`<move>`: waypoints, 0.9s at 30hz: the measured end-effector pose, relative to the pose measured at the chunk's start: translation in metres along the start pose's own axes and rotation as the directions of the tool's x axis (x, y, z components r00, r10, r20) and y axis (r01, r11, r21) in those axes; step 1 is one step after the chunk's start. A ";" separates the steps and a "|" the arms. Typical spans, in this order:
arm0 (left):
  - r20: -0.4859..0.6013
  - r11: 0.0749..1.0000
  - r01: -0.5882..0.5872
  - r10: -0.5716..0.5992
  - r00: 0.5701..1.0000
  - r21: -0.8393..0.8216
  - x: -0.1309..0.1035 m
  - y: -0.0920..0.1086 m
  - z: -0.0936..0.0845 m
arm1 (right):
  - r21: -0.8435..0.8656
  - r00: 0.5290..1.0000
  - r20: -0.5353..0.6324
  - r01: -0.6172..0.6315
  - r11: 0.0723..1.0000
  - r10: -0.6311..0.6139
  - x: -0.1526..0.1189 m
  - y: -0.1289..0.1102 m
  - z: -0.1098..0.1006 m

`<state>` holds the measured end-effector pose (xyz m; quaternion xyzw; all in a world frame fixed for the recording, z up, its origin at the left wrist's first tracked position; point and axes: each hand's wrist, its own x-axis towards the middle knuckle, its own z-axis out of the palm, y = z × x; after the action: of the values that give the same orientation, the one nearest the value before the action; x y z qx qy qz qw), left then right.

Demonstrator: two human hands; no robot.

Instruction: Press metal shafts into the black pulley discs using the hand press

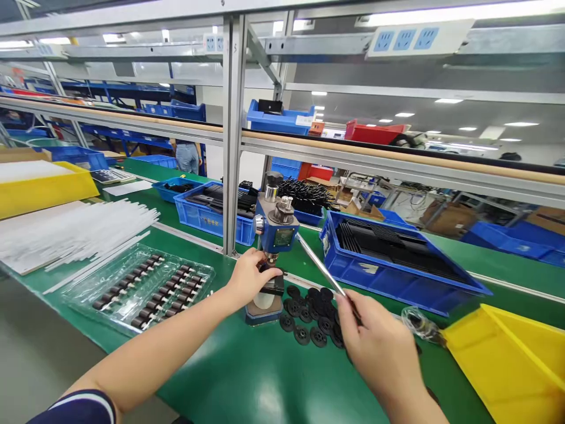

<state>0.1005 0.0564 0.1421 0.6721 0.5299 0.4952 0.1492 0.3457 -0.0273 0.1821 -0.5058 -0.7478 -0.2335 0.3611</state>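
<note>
1. The blue hand press (277, 227) stands on the green tabletop (247, 377), between the near edge and the metal strip running along its middle. A black block (274, 285) sits low in it, under the ram.
2. The right hand (379, 330) is wrapped around the end of the lever (320, 262), which slants down from the press head.
3. The left hand (253, 277) has its fingers curled in beside the ram, just above the block; I cannot tell whether they pinch a part.
4. The likeliest trouble is a caught fingertip, if the lever were pulled while the left hand is under the ram.
5. A part sitting crooked on the block could be pressed askew or cracked.
6. Black discs (318, 335) lie loose beside the press base, some below the right arm; a low sweep could scatter them.
7. The left forearm passes near the clear tray (99, 280) of small rollers (165, 291), toward the near edge, so an elbow might knock it.
8. The left fingers hide the ram's tip, and the right hand covers some discs.
9. The yellow bin (507, 365) is cut off at the right.
</note>
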 end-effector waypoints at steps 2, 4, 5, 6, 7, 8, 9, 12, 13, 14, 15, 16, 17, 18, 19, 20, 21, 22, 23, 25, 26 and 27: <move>-0.004 1.000 0.007 -0.007 1.000 0.000 -0.005 0.004 -0.003 | 0.108 0.997 -0.067 -0.026 0.994 0.034 0.014 -0.003 -0.024; -0.006 0.999 -0.005 0.005 1.000 -0.040 -0.015 0.010 -0.006 | 0.195 0.984 -0.151 -0.066 0.979 0.097 0.030 -0.008 -0.046; 0.002 0.997 -0.020 0.020 1.000 -0.078 -0.022 0.015 -0.007 | 0.231 0.970 -0.199 -0.090 0.969 0.137 0.038 -0.010 -0.055; 0.021 0.992 -0.034 0.037 0.999 -0.124 -0.030 0.019 -0.008 | 0.278 0.951 -0.246 -0.115 0.954 0.186 0.045 -0.013 -0.061; 0.052 0.984 -0.039 0.049 0.997 -0.175 -0.039 0.023 -0.007 | 0.342 0.929 -0.288 -0.126 0.931 0.232 0.051 -0.016 -0.065; 0.099 0.974 -0.029 0.052 0.994 -0.226 -0.049 0.026 -0.005 | 0.419 0.907 -0.316 -0.129 0.899 0.277 0.054 -0.019 -0.065; 0.159 0.961 0.002 0.044 0.986 -0.277 -0.059 0.028 -0.001 | 0.498 0.888 -0.333 -0.121 0.859 0.318 0.055 -0.021 -0.063; 0.359 0.879 0.213 -0.052 0.932 -0.426 -0.084 0.024 0.020 | 0.624 0.892 -0.279 -0.114 0.773 0.356 0.037 -0.020 -0.036; 0.427 0.821 0.315 -0.097 0.899 -0.476 -0.091 0.019 0.029 | 0.622 0.914 -0.223 -0.134 0.772 0.338 0.025 -0.017 -0.021; 0.492 0.743 0.418 -0.136 0.860 -0.523 -0.095 0.012 0.039 | 0.612 0.945 -0.136 -0.156 0.775 0.298 0.011 -0.014 -0.005; 0.552 0.643 0.512 -0.163 0.818 -0.570 -0.099 0.004 0.048 | 0.608 0.967 -0.038 -0.177 0.774 0.251 -0.005 -0.012 0.012; 0.606 0.526 0.593 -0.172 0.776 -0.610 -0.102 -0.005 0.057 | 0.610 0.979 0.045 -0.183 0.771 0.197 -0.021 -0.010 0.030; 0.653 0.400 0.656 -0.165 0.739 -0.641 -0.104 -0.014 0.065 | 0.628 0.983 0.109 -0.183 0.756 0.147 -0.039 -0.009 0.048; 0.691 0.274 0.700 -0.147 0.708 -0.659 -0.107 -0.023 0.072 | 0.650 0.981 0.158 -0.189 0.736 0.113 -0.056 -0.010 0.065; 0.717 0.160 0.728 -0.126 0.685 -0.667 -0.109 -0.033 0.078 | 0.667 0.977 0.187 -0.201 0.718 0.099 -0.072 -0.013 0.080; 0.740 0.062 0.748 -0.112 0.663 -0.661 -0.112 -0.042 0.083 | 0.674 0.972 0.212 -0.223 0.704 0.105 -0.086 -0.017 0.094; 0.763 -0.013 0.766 -0.102 0.639 -0.643 -0.115 -0.050 0.087 | 0.669 0.964 0.238 -0.253 0.699 0.121 -0.099 -0.022 0.105; 0.783 -0.065 0.781 -0.097 0.614 -0.621 -0.119 -0.057 0.090 | 0.655 0.954 0.266 -0.283 0.701 0.137 -0.109 -0.027 0.114; 0.803 -0.100 0.797 -0.097 0.588 -0.596 -0.122 -0.064 0.092 | 0.635 0.944 0.295 -0.310 0.708 0.148 -0.118 -0.031 0.120; 0.842 -0.127 0.832 -0.104 0.530 -0.540 -0.127 -0.072 0.094 | 0.602 0.929 0.341 -0.334 0.725 0.145 -0.128 -0.035 0.127; 0.857 -0.124 0.849 -0.109 0.503 -0.514 -0.128 -0.074 0.095 | 0.594 0.925 0.352 -0.337 0.730 0.141 -0.130 -0.035 0.129; 0.869 -0.114 0.863 -0.115 0.481 -0.492 -0.129 -0.075 0.095 | 0.589 0.923 0.357 -0.343 0.732 0.144 -0.131 -0.035 0.129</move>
<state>0.1432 0.0060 -0.0216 0.2369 0.2381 0.3607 0.8701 0.3045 -0.0255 -0.0005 -0.4747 -0.7525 0.1618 0.4268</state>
